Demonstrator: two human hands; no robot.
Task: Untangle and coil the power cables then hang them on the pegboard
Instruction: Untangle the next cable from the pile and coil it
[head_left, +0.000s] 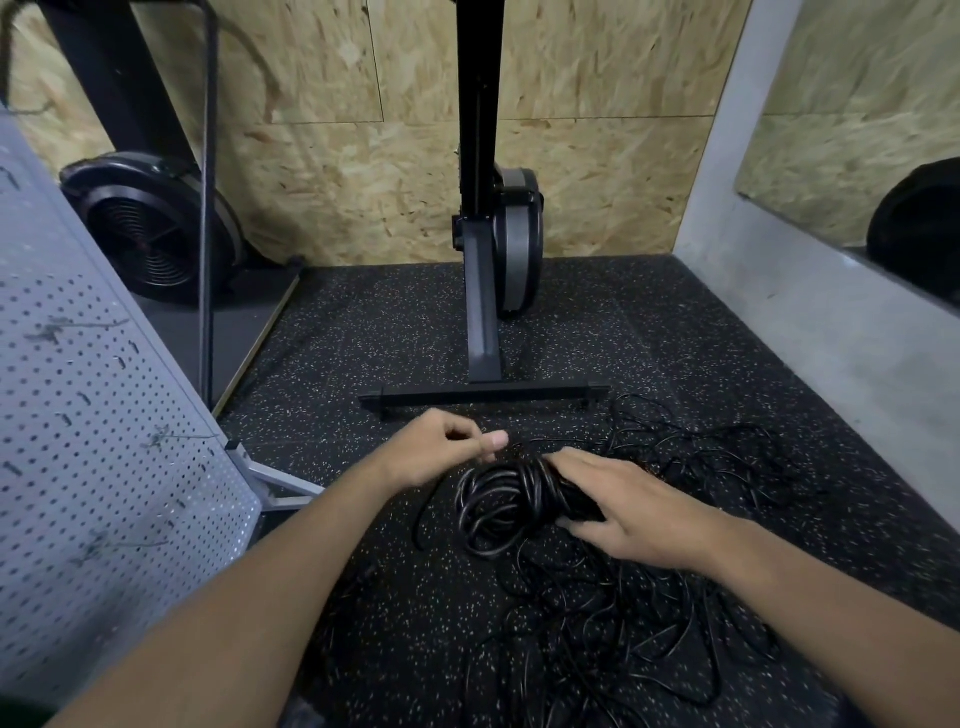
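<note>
The far side is closed off by a chipboard wall (322, 197), and the ground is covered w/ black speckled rubber floor (363, 322). On the left, a grey pegboard (104, 415) is stood tilted on a metal foot, w/ small hooks (85, 399) set in its holes; nothing is seen hung on them. An upright black exercise machine (483, 291) is stood at centre far, its cross-foot laid on the floor just beyond the hands. A round black fan housing (150, 228) is seen far left, behind the pegboard. A mirror (841, 130) is fixed to the right wall.

A loose tangle of thin black power cable (623, 634) is spread on the floor, near to mid right. A coiled bundle (498, 504) of thicker loops is held at centre, just above the floor. Its right side is gripped by the right hand (623, 509), fingers over the top, thumb under. The left hand (447, 449) is held just left of the coil, fingers curled, thumb out; whether a strand is pinched can't be told.
</note>
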